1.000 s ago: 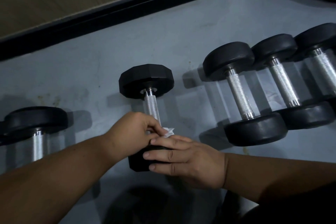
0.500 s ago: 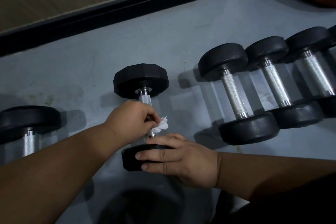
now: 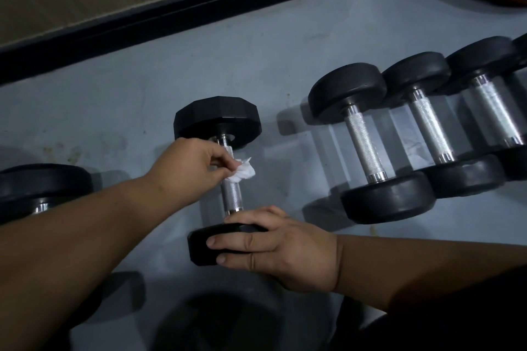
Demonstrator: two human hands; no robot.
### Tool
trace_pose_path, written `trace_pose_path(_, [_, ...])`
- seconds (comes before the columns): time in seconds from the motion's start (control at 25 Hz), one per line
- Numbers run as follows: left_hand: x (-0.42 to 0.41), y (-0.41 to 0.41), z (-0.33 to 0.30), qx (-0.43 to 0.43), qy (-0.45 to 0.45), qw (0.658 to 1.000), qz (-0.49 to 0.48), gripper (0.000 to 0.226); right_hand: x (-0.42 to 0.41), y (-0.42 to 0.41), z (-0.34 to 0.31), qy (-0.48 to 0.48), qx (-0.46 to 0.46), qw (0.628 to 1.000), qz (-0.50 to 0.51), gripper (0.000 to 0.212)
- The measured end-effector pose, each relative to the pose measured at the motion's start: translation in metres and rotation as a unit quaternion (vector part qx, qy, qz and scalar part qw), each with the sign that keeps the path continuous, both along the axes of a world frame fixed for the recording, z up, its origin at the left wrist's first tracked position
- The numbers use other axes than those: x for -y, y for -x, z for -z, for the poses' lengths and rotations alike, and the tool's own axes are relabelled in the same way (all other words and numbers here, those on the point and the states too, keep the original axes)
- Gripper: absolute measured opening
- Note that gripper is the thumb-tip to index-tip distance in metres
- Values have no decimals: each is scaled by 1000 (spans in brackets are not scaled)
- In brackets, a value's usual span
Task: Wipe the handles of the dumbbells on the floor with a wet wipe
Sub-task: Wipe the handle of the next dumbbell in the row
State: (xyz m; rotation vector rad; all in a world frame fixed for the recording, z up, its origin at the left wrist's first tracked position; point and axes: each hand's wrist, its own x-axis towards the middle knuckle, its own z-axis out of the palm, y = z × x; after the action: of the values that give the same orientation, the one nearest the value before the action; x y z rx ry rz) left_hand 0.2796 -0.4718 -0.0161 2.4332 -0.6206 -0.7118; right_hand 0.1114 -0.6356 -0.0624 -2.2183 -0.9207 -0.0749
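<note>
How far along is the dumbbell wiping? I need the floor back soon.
Nothing shows as finished: no handle looks visibly wet or cleaned. In hand: the left hand pinches the wet wipe against the hex dumbbell's handle while the right hand steadies its near head. Probably left: the three round dumbbells on the right and the one at the left edge.

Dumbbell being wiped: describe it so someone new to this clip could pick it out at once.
On the grey floor, below the black baseboard, dumbbells lie in a loose row. The one being wiped lies alone in the middle, the left hand holding a white wipe on its handle and the right hand steadying its near end. Its heads are faceted; its neighbours' look round.
</note>
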Motion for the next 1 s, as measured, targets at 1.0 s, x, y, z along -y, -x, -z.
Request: trace_pose_path(1.0, [0,-27,8,83,-42,996,-13,13,-18,-8,-11,30,12,999,-12,39])
